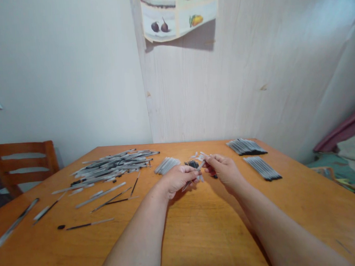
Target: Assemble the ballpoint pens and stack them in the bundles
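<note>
L hand grips slim pen slantwise above bench, approx. mid; R hand pinches its upper end. Clear tubes just beyond L hand; loose pens heaped on L side; black-ended pens in neat rows, R side.

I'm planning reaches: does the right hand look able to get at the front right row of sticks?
Probably yes; nothing visible blocks the tabletop between the right hand and that row.
</note>
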{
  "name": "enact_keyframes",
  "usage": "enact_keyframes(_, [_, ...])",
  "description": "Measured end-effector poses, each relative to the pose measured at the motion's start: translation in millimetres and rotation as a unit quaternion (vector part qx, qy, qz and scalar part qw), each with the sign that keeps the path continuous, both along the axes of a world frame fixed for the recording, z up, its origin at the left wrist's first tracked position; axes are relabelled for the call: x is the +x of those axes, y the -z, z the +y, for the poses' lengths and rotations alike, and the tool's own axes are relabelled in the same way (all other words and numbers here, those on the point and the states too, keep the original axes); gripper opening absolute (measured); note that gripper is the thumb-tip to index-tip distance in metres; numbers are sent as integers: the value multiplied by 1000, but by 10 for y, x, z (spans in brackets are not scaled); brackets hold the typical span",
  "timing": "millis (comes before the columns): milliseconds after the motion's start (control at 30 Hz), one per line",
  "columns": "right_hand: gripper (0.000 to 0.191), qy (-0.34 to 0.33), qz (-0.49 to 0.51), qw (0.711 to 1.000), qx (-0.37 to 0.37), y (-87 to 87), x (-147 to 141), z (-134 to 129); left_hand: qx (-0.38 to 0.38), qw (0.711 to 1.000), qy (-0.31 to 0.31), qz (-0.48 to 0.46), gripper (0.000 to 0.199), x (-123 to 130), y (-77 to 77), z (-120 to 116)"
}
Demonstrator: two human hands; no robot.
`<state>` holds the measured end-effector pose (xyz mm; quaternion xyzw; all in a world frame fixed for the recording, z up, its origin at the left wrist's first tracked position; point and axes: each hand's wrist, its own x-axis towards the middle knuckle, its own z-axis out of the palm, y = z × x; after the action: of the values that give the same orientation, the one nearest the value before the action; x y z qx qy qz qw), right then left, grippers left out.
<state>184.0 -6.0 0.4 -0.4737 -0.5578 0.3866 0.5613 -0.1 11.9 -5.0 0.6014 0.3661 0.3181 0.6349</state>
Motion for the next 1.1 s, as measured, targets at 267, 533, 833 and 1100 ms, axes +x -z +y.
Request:
enact_keyframes(267, [36, 32, 19, 999, -11, -24, 54, 36, -2, 1000, -29, 1, 38, 7, -25, -39])
enact_keyframes(533, [26, 230, -69, 971, 4, 139, 669, 314, 32, 998, -57, 18, 38, -17, -62, -23])
enact_keyframes(833, [23, 267, -343, 893, -113, 375, 904, 449, 53, 995, -67, 43, 37, -36, -65, 5])
enact_keyframes(1100, [24, 265, -388, 873, -129, 270, 795, 494, 55, 995, -80, 36, 41, -33, -59, 14])
